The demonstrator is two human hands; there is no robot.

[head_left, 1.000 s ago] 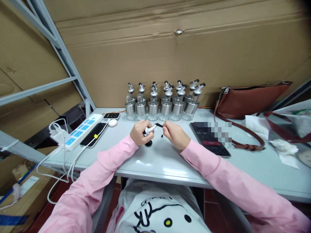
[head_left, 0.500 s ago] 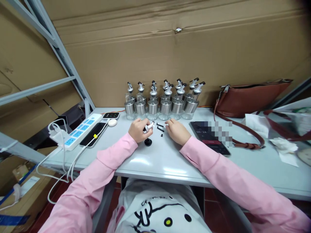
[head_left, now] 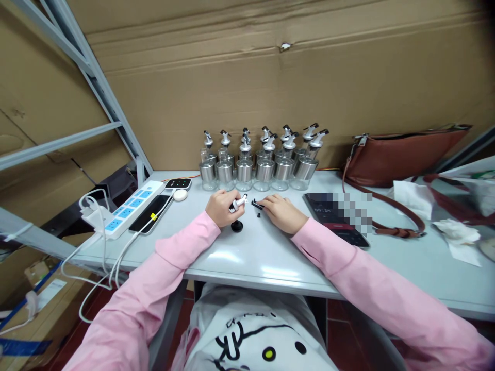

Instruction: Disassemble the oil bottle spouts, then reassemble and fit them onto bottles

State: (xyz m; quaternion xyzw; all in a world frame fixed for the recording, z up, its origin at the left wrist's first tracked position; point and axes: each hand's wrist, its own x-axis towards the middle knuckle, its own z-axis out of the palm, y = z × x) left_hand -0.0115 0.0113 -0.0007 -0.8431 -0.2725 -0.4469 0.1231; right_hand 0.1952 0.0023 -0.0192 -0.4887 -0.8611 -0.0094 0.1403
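The left hand (head_left: 222, 208) is clamped around a silvery pourer (head_left: 238, 201) over the grey table (head_left: 247, 257), its long axis slanting, spout up and rightward, beside a round black stopper (head_left: 237, 226). And now the right hand (head_left: 286, 213) has closed in on slim black strips (head_left: 257, 205), so both hands are at parts; whether it pinches one, I can't tell.

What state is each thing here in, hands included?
Left hand: closed on a silver spout.
Right hand: fingertips at black strips, grip unclear.
Round black part: lying on the table.
Two leftmost front bottles: upright, without spouts.
Other front bottles: upright, spouts fitted.
Timer phone: screen lit.
Phone beside power strip: screen dark.
Tissue: crumpled.
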